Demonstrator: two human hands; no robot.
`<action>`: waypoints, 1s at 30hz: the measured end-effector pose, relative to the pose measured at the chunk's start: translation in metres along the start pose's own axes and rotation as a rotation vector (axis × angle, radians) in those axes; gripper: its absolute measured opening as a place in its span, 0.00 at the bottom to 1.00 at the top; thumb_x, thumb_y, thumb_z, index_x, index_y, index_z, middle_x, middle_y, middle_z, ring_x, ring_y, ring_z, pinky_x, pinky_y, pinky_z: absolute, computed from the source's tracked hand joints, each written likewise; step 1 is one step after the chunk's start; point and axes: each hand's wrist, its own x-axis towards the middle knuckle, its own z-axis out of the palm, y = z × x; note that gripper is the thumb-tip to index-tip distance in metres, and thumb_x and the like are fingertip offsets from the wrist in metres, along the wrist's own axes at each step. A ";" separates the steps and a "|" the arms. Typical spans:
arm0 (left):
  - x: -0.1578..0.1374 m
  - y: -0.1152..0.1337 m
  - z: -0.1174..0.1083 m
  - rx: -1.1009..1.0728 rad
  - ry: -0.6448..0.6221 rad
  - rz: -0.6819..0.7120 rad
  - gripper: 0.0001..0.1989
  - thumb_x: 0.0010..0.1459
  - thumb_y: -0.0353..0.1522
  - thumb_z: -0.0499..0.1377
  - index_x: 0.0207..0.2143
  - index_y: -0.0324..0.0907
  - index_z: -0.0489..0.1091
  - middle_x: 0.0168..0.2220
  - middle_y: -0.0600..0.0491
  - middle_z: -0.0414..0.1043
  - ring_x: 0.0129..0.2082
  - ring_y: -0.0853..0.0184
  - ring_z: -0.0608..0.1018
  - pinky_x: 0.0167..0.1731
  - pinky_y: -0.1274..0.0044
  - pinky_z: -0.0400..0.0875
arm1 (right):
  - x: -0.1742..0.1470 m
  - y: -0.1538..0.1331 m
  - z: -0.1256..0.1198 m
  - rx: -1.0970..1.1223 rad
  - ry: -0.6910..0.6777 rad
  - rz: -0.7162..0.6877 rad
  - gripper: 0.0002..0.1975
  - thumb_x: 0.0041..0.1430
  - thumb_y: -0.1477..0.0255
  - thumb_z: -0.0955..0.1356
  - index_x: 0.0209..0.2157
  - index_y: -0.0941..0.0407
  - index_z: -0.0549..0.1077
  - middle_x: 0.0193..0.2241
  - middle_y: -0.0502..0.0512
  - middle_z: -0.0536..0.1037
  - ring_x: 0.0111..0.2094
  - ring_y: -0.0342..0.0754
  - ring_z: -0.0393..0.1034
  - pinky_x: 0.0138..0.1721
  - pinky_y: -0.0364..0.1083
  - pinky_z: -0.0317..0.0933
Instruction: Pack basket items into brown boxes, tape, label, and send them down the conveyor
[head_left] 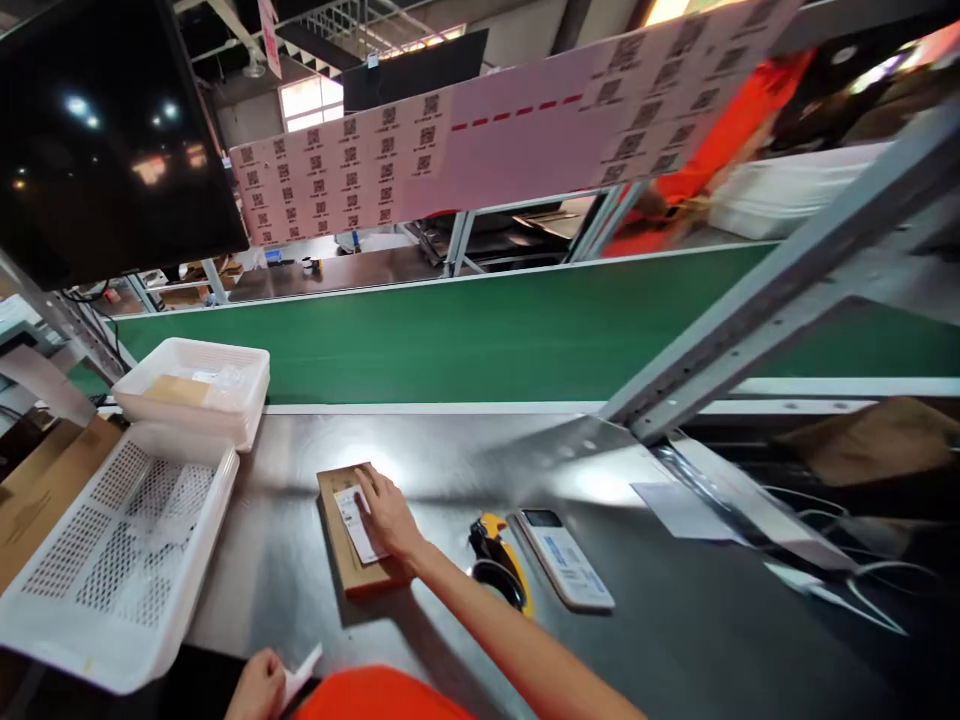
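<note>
White label point(352, 524) seemingly being pressed onto brown cardboard box point(367, 576), right hand point(390, 513) spread | white strip point(304, 671) being held, left hand point(259, 686) | smoothing likely needed

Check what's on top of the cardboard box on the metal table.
On the box is a white label, with the right hand resting partly over it. Whatever lies beneath the hand is covered and can't be seen.

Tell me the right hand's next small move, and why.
Probably sweep the right hand down the white label, pressing lightly: the hand covers only part of its upper end, leaving the lower end exposed on the cardboard box. The left hand holds a white strip.
</note>
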 end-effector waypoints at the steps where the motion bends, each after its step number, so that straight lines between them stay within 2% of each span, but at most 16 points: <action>1: 0.000 -0.003 0.003 -0.018 -0.003 0.006 0.14 0.50 0.31 0.61 0.19 0.45 0.57 0.23 0.59 0.60 0.31 0.65 0.69 0.37 0.73 0.61 | -0.007 0.002 0.004 -0.040 -0.060 -0.087 0.24 0.63 0.76 0.66 0.61 0.56 0.74 0.64 0.68 0.73 0.67 0.61 0.63 0.67 0.63 0.57; 4: -0.001 -0.007 0.008 -0.052 -0.046 0.001 0.13 0.50 0.34 0.62 0.21 0.45 0.59 0.23 0.58 0.62 0.31 0.65 0.68 0.35 0.73 0.60 | -0.018 0.008 0.010 -0.155 -0.330 -0.360 0.24 0.69 0.69 0.64 0.64 0.54 0.72 0.67 0.64 0.71 0.69 0.61 0.62 0.69 0.63 0.55; 6: -0.003 -0.005 0.009 -0.049 -0.097 -0.010 0.12 0.51 0.35 0.61 0.22 0.45 0.60 0.23 0.58 0.62 0.29 0.66 0.67 0.33 0.73 0.57 | -0.014 0.010 0.010 -0.180 -0.430 -0.398 0.27 0.72 0.64 0.62 0.69 0.55 0.67 0.70 0.63 0.66 0.72 0.61 0.57 0.71 0.63 0.52; 9: -0.003 0.002 0.005 -0.015 -0.140 0.012 0.12 0.51 0.37 0.62 0.23 0.45 0.60 0.23 0.59 0.61 0.29 0.67 0.65 0.32 0.74 0.56 | 0.002 0.011 0.007 -0.176 -0.427 -0.334 0.31 0.74 0.60 0.58 0.72 0.58 0.61 0.73 0.63 0.59 0.74 0.60 0.51 0.73 0.62 0.48; 12: -0.002 0.012 -0.002 0.011 -0.149 0.076 0.14 0.52 0.40 0.62 0.24 0.45 0.61 0.24 0.59 0.62 0.30 0.66 0.66 0.34 0.74 0.57 | 0.019 0.011 0.008 -0.179 -0.380 -0.286 0.30 0.75 0.62 0.57 0.72 0.59 0.61 0.74 0.63 0.58 0.75 0.58 0.51 0.73 0.59 0.49; 15: -0.004 0.027 -0.009 0.016 -0.160 0.173 0.13 0.57 0.42 0.58 0.27 0.44 0.64 0.28 0.56 0.66 0.32 0.65 0.70 0.35 0.74 0.61 | 0.032 0.011 0.012 -0.199 -0.336 -0.247 0.29 0.74 0.66 0.57 0.71 0.60 0.64 0.72 0.62 0.62 0.73 0.59 0.54 0.71 0.59 0.52; 18: -0.006 0.054 -0.013 0.022 -0.131 0.326 0.14 0.63 0.43 0.55 0.31 0.43 0.68 0.32 0.52 0.72 0.36 0.62 0.74 0.39 0.73 0.66 | 0.042 0.009 0.016 -0.231 -0.298 -0.226 0.27 0.73 0.67 0.58 0.68 0.58 0.68 0.71 0.61 0.66 0.67 0.62 0.60 0.68 0.62 0.56; 21: -0.002 0.090 -0.015 0.019 -0.041 0.541 0.11 0.65 0.39 0.55 0.33 0.44 0.70 0.45 0.46 0.77 0.47 0.57 0.77 0.52 0.70 0.70 | 0.049 0.004 0.020 -0.271 -0.260 -0.204 0.27 0.74 0.66 0.58 0.69 0.58 0.67 0.72 0.63 0.64 0.68 0.65 0.58 0.67 0.66 0.53; 24: 0.009 0.122 -0.011 0.038 0.015 0.717 0.05 0.62 0.33 0.57 0.34 0.44 0.72 0.63 0.42 0.71 0.64 0.54 0.71 0.66 0.65 0.62 | 0.053 -0.002 0.023 -0.312 -0.244 -0.183 0.29 0.74 0.64 0.58 0.71 0.59 0.63 0.72 0.65 0.62 0.72 0.67 0.51 0.70 0.68 0.46; 27: 0.021 0.137 0.000 0.087 -0.044 0.681 0.06 0.60 0.31 0.58 0.36 0.43 0.75 0.70 0.42 0.63 0.66 0.52 0.71 0.66 0.63 0.64 | 0.043 -0.009 0.025 -0.344 -0.258 -0.162 0.33 0.72 0.60 0.62 0.71 0.61 0.62 0.74 0.68 0.57 0.74 0.70 0.49 0.72 0.69 0.43; 30: 0.027 0.131 0.008 0.120 -0.131 0.580 0.06 0.57 0.32 0.60 0.36 0.42 0.77 0.72 0.40 0.61 0.63 0.50 0.74 0.65 0.63 0.66 | 0.011 -0.012 0.022 -0.295 -0.334 -0.195 0.38 0.69 0.56 0.66 0.72 0.63 0.61 0.74 0.72 0.52 0.75 0.71 0.44 0.72 0.71 0.42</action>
